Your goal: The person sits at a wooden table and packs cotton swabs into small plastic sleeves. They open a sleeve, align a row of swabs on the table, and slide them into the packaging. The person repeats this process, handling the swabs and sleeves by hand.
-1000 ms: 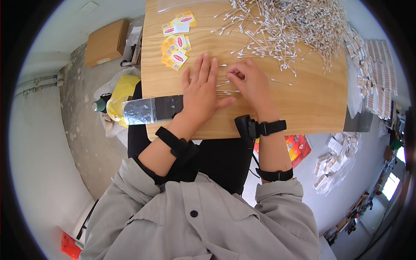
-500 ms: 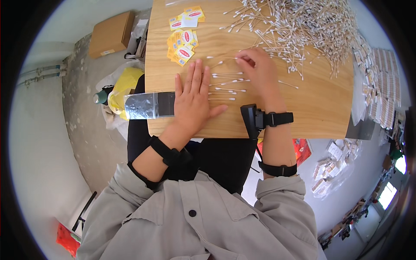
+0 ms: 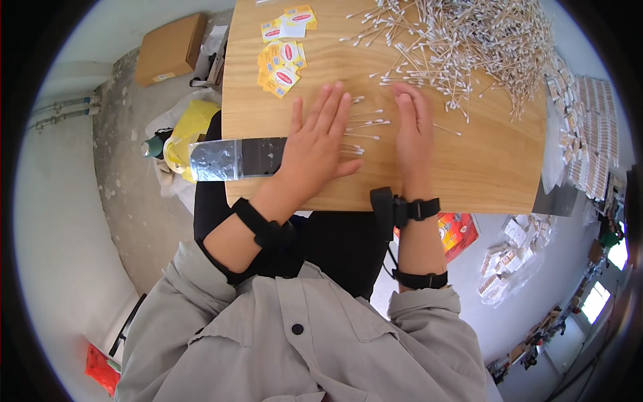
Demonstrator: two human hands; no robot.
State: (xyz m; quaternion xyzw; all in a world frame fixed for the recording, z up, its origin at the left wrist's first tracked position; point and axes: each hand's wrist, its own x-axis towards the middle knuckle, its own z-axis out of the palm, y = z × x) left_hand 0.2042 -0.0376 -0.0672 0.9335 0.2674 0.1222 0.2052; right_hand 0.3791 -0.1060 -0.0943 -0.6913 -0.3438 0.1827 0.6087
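Note:
Several loose cotton swabs (image 3: 367, 123) lie side by side on the wooden table between my hands. My left hand (image 3: 316, 139) is open and flat, with its fingers stretched away from me. It covers the left ends of the swabs and the right end of a clear and black plastic pouch (image 3: 216, 161). To the right of the swab tips my right hand (image 3: 415, 130) is turned on its side, fingers extended and slightly curved. Nothing shows in it. One separate swab (image 3: 447, 129) lies just to its right.
A large heap of cotton swabs (image 3: 489, 47) spreads over the table's far right. Yellow and white printed cards (image 3: 280, 67) lie at the far left. Packed swab bundles (image 3: 593, 127) stand beyond the right edge. A cardboard box (image 3: 171, 50) and yellow bag (image 3: 194, 127) are on the left.
My left hand has slid right over the swabs, covering more of them. My right hand has let go of a swab, moved toward me and turned on its side. The row of swabs is closer together.

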